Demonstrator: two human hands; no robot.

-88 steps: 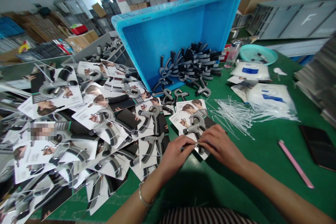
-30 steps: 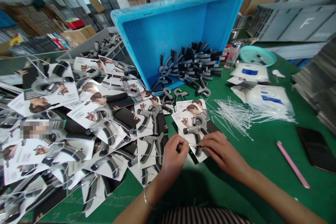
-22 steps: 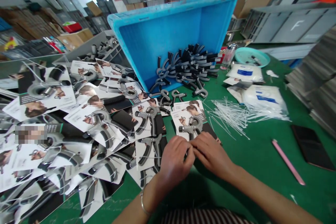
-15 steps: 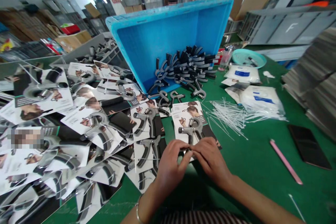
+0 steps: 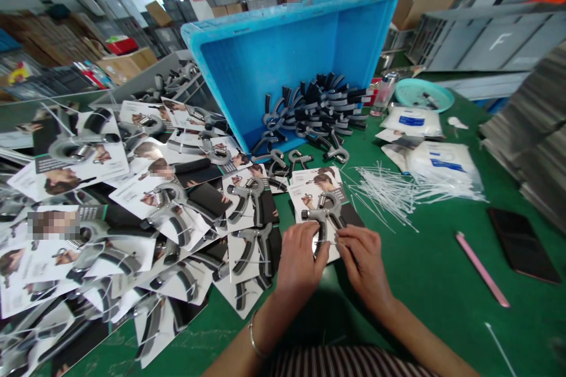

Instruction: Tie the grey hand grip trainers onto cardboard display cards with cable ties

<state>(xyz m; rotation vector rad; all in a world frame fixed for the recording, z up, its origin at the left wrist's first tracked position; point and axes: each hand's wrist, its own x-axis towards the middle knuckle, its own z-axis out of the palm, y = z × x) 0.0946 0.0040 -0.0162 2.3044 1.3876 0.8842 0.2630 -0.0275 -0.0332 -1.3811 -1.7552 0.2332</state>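
A grey-and-black spring hand gripper [image 5: 326, 209] lies on a printed card [image 5: 297, 193] in front of me. My left hand [image 5: 301, 259] curls over the card's left edge and the lower end of one handle, fingers bent and thumb toward the middle. From the right, my right hand [image 5: 363, 262] has its thumb and index finger pinched together beside the other handle. A thin white cable tie [image 5: 329, 241] shows between the hands, its end at the right fingertips. The lower ends of the handles are partly hidden by my fingers.
Carded hand grippers [image 5: 174, 212] lie heaped at left. A tipped blue crate [image 5: 283, 41] spills loose hand grippers [image 5: 318, 106] behind the card. At right are loose cable ties [image 5: 387, 194], bags of ties [image 5: 444, 168], a pink pen-like stick [image 5: 481, 271], a dark phone [image 5: 524, 244] and stacked cards [image 5: 530, 123].
My hands, which met at the fingertips below the card, have moved apart to its two sides. More of the hand gripper's handles shows, and the white tie is visible between them.
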